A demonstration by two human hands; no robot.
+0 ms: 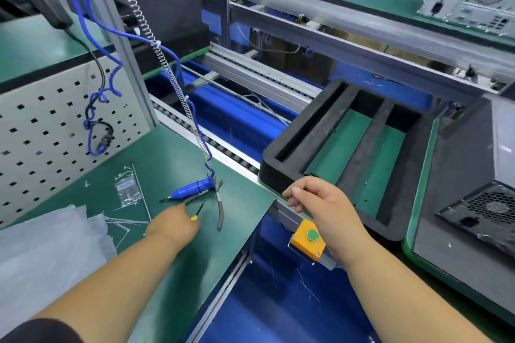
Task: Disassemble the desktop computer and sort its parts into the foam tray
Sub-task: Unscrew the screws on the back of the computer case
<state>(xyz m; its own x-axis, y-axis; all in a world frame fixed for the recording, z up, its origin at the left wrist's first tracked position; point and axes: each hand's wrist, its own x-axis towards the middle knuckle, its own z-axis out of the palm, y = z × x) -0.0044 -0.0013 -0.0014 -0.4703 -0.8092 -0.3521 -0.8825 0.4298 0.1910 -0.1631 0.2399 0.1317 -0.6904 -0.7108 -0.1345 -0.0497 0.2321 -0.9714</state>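
The desktop computer (471,203) is cut off at the right edge.

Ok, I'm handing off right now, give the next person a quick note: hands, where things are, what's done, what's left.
Left hand: on the green bench by the tools, fingers hidden, so its grip cannot be told; a small yellow-tipped tool shows at its fingertips.
Right hand: loosely curled at the near edge of the foam tray, holding nothing visible.
Blue screwdriver on its coiled tether and pliers lie on the bench.
Desktop computer sits right of the tray, case still closed.
Done: nothing sorted; every tray slot in view is empty.
Left: open the computer, pull its parts, fill the tray.
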